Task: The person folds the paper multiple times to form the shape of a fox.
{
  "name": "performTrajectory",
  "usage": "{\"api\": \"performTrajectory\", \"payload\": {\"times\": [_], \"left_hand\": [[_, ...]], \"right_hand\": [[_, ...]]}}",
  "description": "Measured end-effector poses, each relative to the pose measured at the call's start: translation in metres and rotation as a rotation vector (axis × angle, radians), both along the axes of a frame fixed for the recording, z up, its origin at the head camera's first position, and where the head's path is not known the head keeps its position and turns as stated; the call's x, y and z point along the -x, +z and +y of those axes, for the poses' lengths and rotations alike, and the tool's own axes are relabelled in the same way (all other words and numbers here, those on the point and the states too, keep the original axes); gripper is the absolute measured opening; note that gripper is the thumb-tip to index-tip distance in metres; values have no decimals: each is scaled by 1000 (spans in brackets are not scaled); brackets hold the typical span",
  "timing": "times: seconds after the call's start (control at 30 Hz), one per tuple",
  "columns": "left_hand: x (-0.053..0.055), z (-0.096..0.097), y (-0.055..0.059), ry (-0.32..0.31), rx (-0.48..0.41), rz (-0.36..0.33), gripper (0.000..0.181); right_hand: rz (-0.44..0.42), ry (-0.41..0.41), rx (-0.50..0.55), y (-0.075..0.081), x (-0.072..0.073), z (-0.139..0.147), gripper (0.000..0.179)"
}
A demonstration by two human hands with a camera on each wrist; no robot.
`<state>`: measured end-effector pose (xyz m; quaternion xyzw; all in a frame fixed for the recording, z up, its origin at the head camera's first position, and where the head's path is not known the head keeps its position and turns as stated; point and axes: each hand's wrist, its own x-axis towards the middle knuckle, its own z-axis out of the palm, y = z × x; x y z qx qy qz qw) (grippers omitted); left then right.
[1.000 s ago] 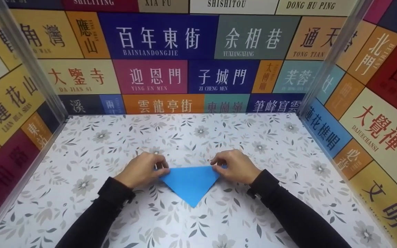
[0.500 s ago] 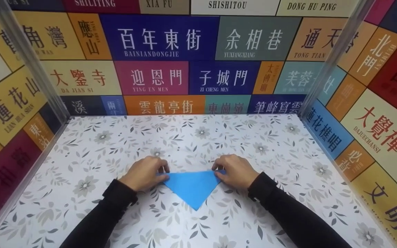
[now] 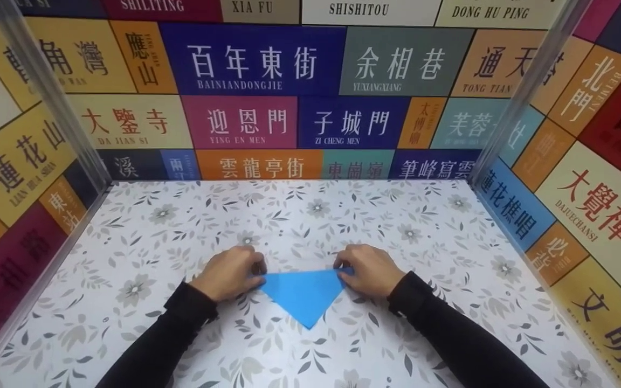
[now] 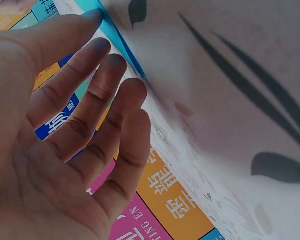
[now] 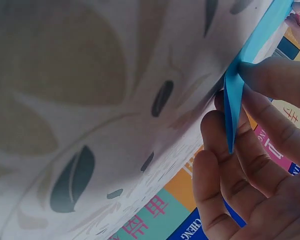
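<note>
Wall panels (image 3: 251,59) printed with coloured blocks of characters close off the back and sides of a white surface (image 3: 181,229) patterned with leaves and flowers. On it, the left grip (image 3: 230,273) and the right grip (image 3: 371,271) each hold one end of the blue paper (image 3: 304,293), thumb on the near side and curled fingers beyond the long edge; in the right wrist view the sheet's end pokes out between thumb and fingers. The paper lies between the two, a triangle with its point toward the person. Black sleeves (image 3: 149,334) reach in from below.

As a judgement, a fold into a triangle looks made, but neither end is released; whether the crease is pressed flat cannot be told, nor what further folds remain. Against a second ago, hands and paper sit slightly nearer the person, and more of the right-hand corner shows past the thumb. Since half a second ago almost nothing has changed: same hold, same shape.
</note>
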<state>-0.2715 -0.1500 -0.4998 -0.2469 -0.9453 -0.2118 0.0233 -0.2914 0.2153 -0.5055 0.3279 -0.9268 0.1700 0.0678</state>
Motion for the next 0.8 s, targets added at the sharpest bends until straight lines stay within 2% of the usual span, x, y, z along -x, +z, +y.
{"api": "performTrajectory", "payload": {"times": [0.4, 0.63, 0.8], "left_hand": [[0, 0, -3, -17, 9, 41, 14], [-1, 6, 1, -11, -16, 21, 12], [-5, 13, 4, -38, -29, 45, 11]], "right_hand": [[3, -1, 0, 1, 0, 0, 12], [-17, -9, 1, 3, -1, 1, 13], [-7, -6, 8, 4, -3, 1, 12]]}}
